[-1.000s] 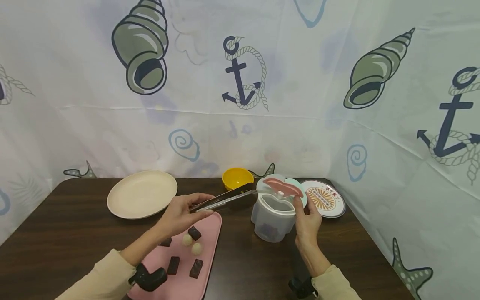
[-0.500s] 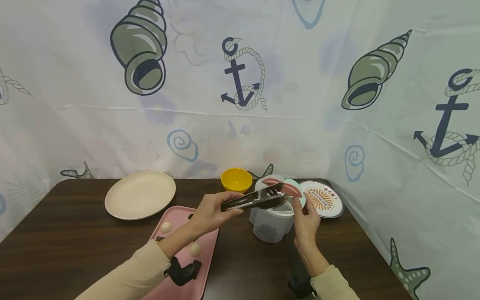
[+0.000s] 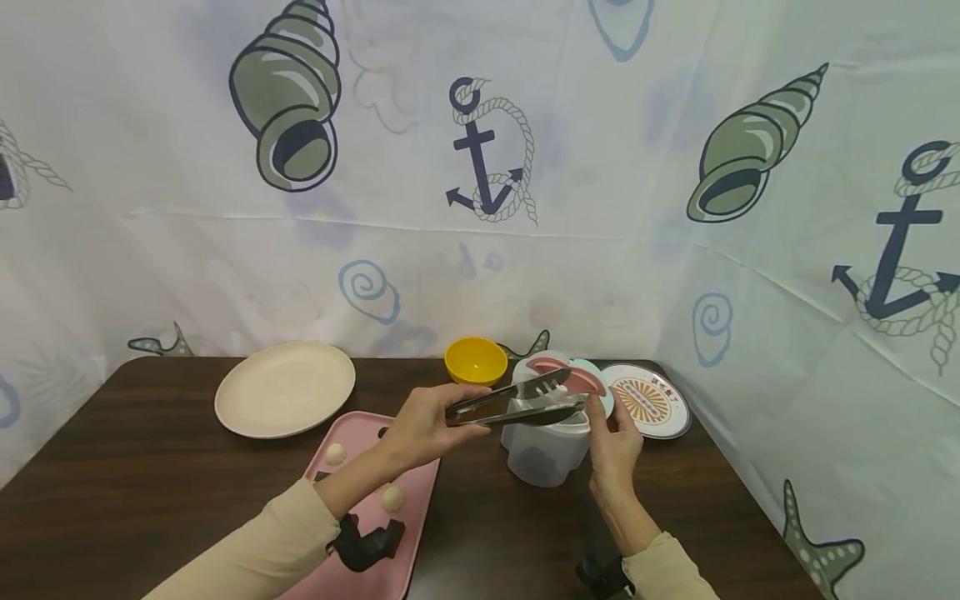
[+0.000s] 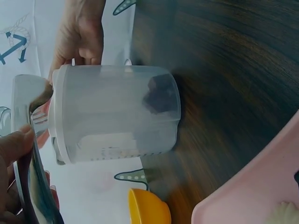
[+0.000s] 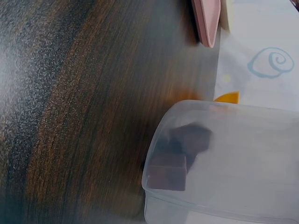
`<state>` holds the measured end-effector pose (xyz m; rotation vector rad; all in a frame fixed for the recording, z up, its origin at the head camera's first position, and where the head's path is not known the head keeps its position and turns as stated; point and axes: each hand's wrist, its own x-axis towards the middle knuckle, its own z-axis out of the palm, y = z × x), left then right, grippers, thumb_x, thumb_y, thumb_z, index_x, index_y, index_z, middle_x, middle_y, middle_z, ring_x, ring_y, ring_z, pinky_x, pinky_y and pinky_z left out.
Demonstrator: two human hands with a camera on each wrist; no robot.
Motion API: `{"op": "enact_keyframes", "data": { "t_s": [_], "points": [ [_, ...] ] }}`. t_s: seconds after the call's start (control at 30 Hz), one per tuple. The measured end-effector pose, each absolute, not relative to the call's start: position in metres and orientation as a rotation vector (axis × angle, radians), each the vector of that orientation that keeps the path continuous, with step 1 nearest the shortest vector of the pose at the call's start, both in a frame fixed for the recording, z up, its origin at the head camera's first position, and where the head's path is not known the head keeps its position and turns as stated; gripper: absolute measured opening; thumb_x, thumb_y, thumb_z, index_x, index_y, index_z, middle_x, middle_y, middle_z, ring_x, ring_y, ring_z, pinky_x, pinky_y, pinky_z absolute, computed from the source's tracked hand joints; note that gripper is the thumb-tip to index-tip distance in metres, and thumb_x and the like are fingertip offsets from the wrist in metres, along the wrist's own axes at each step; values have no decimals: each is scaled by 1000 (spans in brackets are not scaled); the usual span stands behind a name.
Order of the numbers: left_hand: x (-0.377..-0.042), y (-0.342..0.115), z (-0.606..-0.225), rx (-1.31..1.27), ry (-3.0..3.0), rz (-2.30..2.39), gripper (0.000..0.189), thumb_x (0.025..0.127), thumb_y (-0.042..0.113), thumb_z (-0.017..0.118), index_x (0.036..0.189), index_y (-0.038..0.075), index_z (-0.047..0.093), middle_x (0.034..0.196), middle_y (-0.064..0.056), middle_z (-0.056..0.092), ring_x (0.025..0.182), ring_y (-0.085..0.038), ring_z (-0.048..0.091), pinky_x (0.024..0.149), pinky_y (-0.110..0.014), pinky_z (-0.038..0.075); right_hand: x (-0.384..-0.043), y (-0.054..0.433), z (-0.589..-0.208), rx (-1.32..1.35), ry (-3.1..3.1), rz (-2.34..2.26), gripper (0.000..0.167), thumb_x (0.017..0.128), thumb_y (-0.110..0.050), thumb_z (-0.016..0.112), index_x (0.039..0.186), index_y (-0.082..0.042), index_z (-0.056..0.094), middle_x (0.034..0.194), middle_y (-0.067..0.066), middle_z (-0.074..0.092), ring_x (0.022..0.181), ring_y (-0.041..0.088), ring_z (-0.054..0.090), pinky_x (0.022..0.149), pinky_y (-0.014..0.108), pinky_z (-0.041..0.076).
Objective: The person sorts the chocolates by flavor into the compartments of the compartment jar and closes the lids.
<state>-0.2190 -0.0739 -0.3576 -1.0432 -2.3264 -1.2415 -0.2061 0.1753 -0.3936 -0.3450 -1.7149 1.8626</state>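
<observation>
Metal tongs (image 3: 517, 412) are gripped in my left hand (image 3: 431, 429), their arms spread apart over the mouth of a translucent plastic container (image 3: 542, 462). Nothing can be made out between the tong tips. My right hand (image 3: 615, 446) holds up the container's mint-and-pink lid (image 3: 592, 379) with thumb and fingers at its right edge. Through the wall, dark blocks (image 5: 168, 171) show at the container's bottom in the right wrist view. A pink tray (image 3: 416, 500), partly hidden by my left arm, bears pale balls (image 3: 392, 499) and dark pieces.
Behind the tray, a large cream plate (image 3: 285, 392) lies at the back left of the dark wooden table (image 3: 150, 483). A yellow bowl (image 3: 476, 361) stands behind the tongs. To the container's right is a patterned white plate (image 3: 648, 400), close to the curtain (image 3: 750, 333).
My left hand has moved right with the tongs, bringing them over the container's mouth. The tong arms have since spread wider. My right hand stays at the lid.
</observation>
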Motion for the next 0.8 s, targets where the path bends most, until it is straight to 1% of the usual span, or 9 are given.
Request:
{"op": "enact_keyframes", "data": {
  "t_s": [0.07, 0.1, 0.17, 0.23, 0.3, 0.37, 0.5, 0.63, 0.8],
  "points": [
    [-219, -79, -359, -1041, -2314, -1244, 45, 74, 18, 80, 116, 8, 66, 109, -7, 69, 42, 4, 25, 51, -18, 37, -206, 174, -393, -336, -1700, 1857, 50, 90, -18, 64, 133, 4, 49, 117, 8, 60, 94, -3, 54, 76, 8, 44],
    [-218, -83, -361, -1037, -2309, -1255, 45, 75, 18, 80, 117, 8, 66, 108, -8, 69, 41, 4, 24, 50, -18, 37, -205, 173, -393, -335, -1696, 1857, 50, 90, -17, 64, 133, 4, 49, 116, 8, 60, 93, -3, 54, 76, 8, 44],
    [-217, -94, -363, -1011, -2306, -1309, 45, 74, 15, 80, 116, 6, 65, 105, -8, 70, 44, 6, 34, 52, -18, 42, -205, 172, -393, -332, -1692, 1860, 51, 90, -17, 64, 133, 5, 49, 118, 9, 60, 93, -4, 54, 76, 8, 44],
    [-214, -111, -366, -961, -2332, -1383, 45, 75, 13, 79, 117, 5, 64, 99, -8, 70, 50, 2, 44, 56, -19, 46, -205, 172, -392, -342, -1705, 1859, 51, 90, -18, 64, 134, 3, 49, 124, 13, 58, 96, -3, 53, 77, 7, 43],
    [-209, -133, -369, -871, -2385, -1445, 45, 76, 14, 79, 118, 5, 63, 94, -7, 69, 62, -3, 56, 57, -20, 49, -206, 172, -392, -355, -1711, 1866, 51, 90, -19, 64, 134, 2, 49, 130, 17, 54, 101, -2, 52, 79, 7, 43],
    [-204, -159, -373, -778, -2453, -1491, 47, 78, 18, 77, 120, 6, 61, 98, -6, 68, 74, -6, 62, 64, -22, 53, -207, 173, -393, -365, -1714, 1867, 51, 91, -20, 63, 135, 2, 48, 134, 19, 51, 105, 0, 51, 80, 6, 42],
    [-189, -220, -383, -581, -2577, -1457, 47, 81, 25, 75, 122, 8, 60, 108, -7, 67, 88, -3, 63, 72, -21, 52, -208, 175, -395, -368, -1711, 1863, 51, 90, -20, 64, 134, 3, 49, 133, 18, 52, 105, 1, 51, 81, 7, 42],
    [-171, -283, -396, -455, -2686, -1303, 44, 82, 24, 74, 121, 9, 60, 104, -4, 67, 84, 0, 60, 67, -19, 48, -208, 174, -395, -364, -1707, 1844, 49, 90, -19, 64, 132, 3, 51, 128, 15, 55, 100, -1, 52, 79, 7, 43],
    [-151, -349, -414, -275, -2856, -1126, 49, 84, 29, 71, 126, 9, 56, 106, 6, 65, 90, 12, 52, 65, -18, 44, -208, 172, -393, -362, -1723, 1840, 50, 90, -20, 64, 133, 3, 50, 132, 20, 52, 102, -1, 52, 80, 7, 43]
  ]
}}
